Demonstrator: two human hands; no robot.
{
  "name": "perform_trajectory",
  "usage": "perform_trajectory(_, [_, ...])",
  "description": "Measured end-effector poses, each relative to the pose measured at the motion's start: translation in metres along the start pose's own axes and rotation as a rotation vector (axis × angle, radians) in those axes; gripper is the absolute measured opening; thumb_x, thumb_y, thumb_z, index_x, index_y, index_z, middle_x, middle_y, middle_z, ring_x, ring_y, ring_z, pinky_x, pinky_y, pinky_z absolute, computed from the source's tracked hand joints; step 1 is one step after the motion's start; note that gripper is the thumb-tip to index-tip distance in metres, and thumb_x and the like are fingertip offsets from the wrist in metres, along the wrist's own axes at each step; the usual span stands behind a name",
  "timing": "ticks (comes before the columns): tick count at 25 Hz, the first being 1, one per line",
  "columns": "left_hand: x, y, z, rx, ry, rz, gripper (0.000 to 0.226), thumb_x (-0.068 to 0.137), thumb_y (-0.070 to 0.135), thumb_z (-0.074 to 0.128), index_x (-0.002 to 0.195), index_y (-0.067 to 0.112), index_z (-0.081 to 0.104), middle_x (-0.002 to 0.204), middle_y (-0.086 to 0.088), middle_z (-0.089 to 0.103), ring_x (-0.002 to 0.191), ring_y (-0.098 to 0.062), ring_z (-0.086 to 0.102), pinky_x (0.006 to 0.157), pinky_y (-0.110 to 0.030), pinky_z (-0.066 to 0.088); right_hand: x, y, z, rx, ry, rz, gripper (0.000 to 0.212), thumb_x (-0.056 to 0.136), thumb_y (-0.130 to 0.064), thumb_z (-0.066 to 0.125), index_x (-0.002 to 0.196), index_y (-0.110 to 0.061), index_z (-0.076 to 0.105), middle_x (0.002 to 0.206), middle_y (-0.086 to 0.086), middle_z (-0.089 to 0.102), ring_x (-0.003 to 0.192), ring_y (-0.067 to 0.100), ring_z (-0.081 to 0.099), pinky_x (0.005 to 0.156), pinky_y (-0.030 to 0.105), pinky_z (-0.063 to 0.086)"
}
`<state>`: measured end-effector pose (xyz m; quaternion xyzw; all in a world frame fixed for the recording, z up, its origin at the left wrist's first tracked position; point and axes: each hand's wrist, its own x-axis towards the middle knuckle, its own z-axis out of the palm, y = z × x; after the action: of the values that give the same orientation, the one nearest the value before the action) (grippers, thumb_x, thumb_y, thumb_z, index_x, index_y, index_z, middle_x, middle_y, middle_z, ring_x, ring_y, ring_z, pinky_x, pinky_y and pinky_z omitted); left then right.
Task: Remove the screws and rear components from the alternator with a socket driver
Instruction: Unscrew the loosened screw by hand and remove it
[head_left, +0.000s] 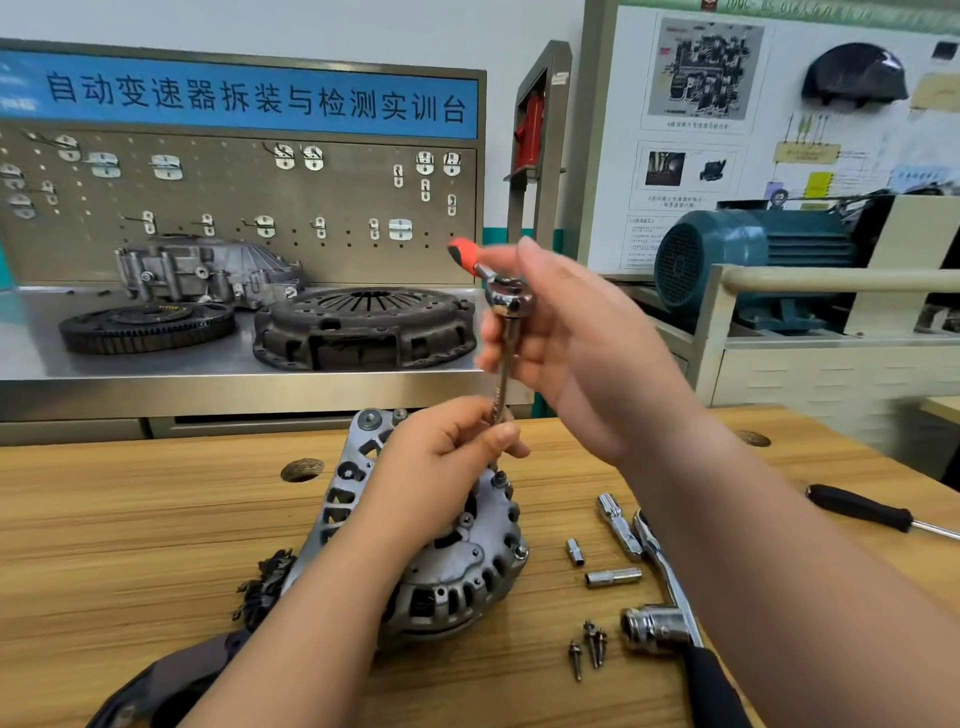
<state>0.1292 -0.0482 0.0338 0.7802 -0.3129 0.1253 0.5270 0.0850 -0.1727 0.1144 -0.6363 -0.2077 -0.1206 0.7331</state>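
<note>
**Socket Driver Held Upright Over the Alternator**

The alternator lies rear face up on the wooden table, at lower centre of the frame. My left hand rests on it, fingers curled round the lower shaft of the socket driver. The tip is hidden behind them. My right hand wraps the driver's chrome head at mid-frame. The orange handle points to the upper left. Loose screws lie right of the alternator, near two small sockets and a larger ratchet. The blue banner at upper left reads 自动变速器拆装与检测实训台.
</note>
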Motion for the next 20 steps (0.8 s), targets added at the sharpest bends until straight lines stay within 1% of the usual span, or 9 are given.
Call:
perform_trajectory(1, [0.0, 0.0, 0.0, -0.021, -0.016, -0.007, 0.016, 0.091, 0.023, 0.056, 0.081, 0.034, 0.065, 0.08, 0.02, 0.071, 0.073, 0.004, 0.06, 0.067, -0.015, 0.044, 0.001, 0.004, 0.003, 0.019, 0.044, -0.024, 0.021, 0.1, -0.027, 0.047, 0.097, -0.012, 0.061, 0.062, 0.002, 0.05, 0.056, 0.015, 0.046, 0.064, 0.033, 0.045])
perform_trajectory(3, [0.0, 0.001, -0.001, -0.029, -0.04, 0.004, 0.021, 0.092, 0.021, 0.055, 0.09, 0.038, 0.067, 0.081, 0.022, 0.071, 0.08, 0.008, 0.061, 0.073, -0.01, 0.044, 0.002, 0.007, 0.005, 0.054, 0.134, -0.077, 0.025, 0.101, -0.016, 0.042, 0.079, -0.012, 0.053, 0.054, -0.001, 0.035, 0.048, 0.012, 0.029, 0.05, 0.027, 0.032])
perform_trajectory(5, [0.001, 0.001, -0.002, -0.055, -0.028, 0.005, 0.025, 0.094, 0.02, 0.051, 0.097, 0.039, 0.067, 0.085, 0.02, 0.072, 0.088, 0.006, 0.063, 0.08, -0.011, 0.045, 0.004, 0.006, 0.006, 0.072, 0.186, -0.138, 0.027, 0.101, -0.011, 0.038, 0.075, -0.013, 0.048, 0.051, -0.004, 0.031, 0.045, 0.01, 0.023, 0.044, 0.025, 0.019])
perform_trajectory(6, [0.001, 0.001, -0.003, -0.074, -0.011, -0.005, 0.026, 0.095, 0.02, 0.049, 0.098, 0.04, 0.066, 0.086, 0.02, 0.072, 0.092, 0.005, 0.063, 0.082, -0.011, 0.045, 0.004, 0.005, 0.004, 0.075, 0.2, -0.165, 0.028, 0.101, -0.01, 0.038, 0.075, -0.013, 0.047, 0.05, -0.005, 0.03, 0.044, 0.009, 0.022, 0.044, 0.025, 0.016])
perform_trajectory(8, [0.002, 0.0, -0.005, -0.081, 0.025, -0.03, 0.027, 0.097, 0.02, 0.046, 0.097, 0.039, 0.065, 0.086, 0.019, 0.073, 0.094, 0.003, 0.063, 0.082, -0.01, 0.043, 0.003, 0.004, 0.001, 0.084, 0.224, -0.192, 0.028, 0.101, -0.01, 0.037, 0.074, -0.013, 0.046, 0.049, -0.006, 0.031, 0.043, 0.008, 0.021, 0.041, 0.023, 0.016])
perform_trajectory(12, [0.001, 0.0, -0.003, -0.054, 0.064, -0.084, 0.026, 0.098, 0.021, 0.044, 0.094, 0.036, 0.064, 0.083, 0.019, 0.072, 0.088, 0.0, 0.062, 0.073, -0.01, 0.042, 0.002, 0.008, -0.003, 0.126, 0.247, -0.193, 0.028, 0.102, -0.011, 0.037, 0.075, -0.013, 0.045, 0.049, -0.006, 0.03, 0.043, 0.009, 0.02, 0.04, 0.022, 0.016])
perform_trajectory(14, [0.001, 0.0, -0.003, -0.055, 0.077, -0.103, 0.026, 0.099, 0.021, 0.043, 0.094, 0.034, 0.064, 0.082, 0.019, 0.072, 0.088, -0.012, 0.063, 0.071, -0.014, 0.043, 0.002, 0.015, -0.003, 0.142, 0.253, -0.188, 0.028, 0.102, -0.012, 0.037, 0.075, -0.013, 0.046, 0.05, -0.005, 0.03, 0.043, 0.009, 0.021, 0.04, 0.023, 0.017])
perform_trajectory(17, [0.0, 0.0, -0.003, -0.059, 0.088, -0.124, 0.026, 0.099, 0.019, 0.042, 0.093, 0.032, 0.064, 0.082, 0.017, 0.073, 0.092, -0.034, 0.061, 0.074, -0.025, 0.045, 0.002, 0.023, -0.002, 0.162, 0.247, -0.201, 0.028, 0.102, -0.013, 0.038, 0.076, -0.013, 0.048, 0.051, -0.004, 0.031, 0.042, 0.008, 0.024, 0.041, 0.022, 0.021])
perform_trajectory(20, [0.0, 0.002, -0.003, -0.058, 0.09, -0.138, 0.027, 0.099, 0.018, 0.042, 0.093, 0.033, 0.064, 0.082, 0.018, 0.072, 0.091, -0.04, 0.061, 0.076, -0.035, 0.048, 0.004, 0.029, -0.001, 0.176, 0.247, -0.239, 0.027, 0.101, -0.013, 0.039, 0.076, -0.014, 0.048, 0.052, -0.004, 0.031, 0.043, 0.008, 0.025, 0.041, 0.023, 0.024])
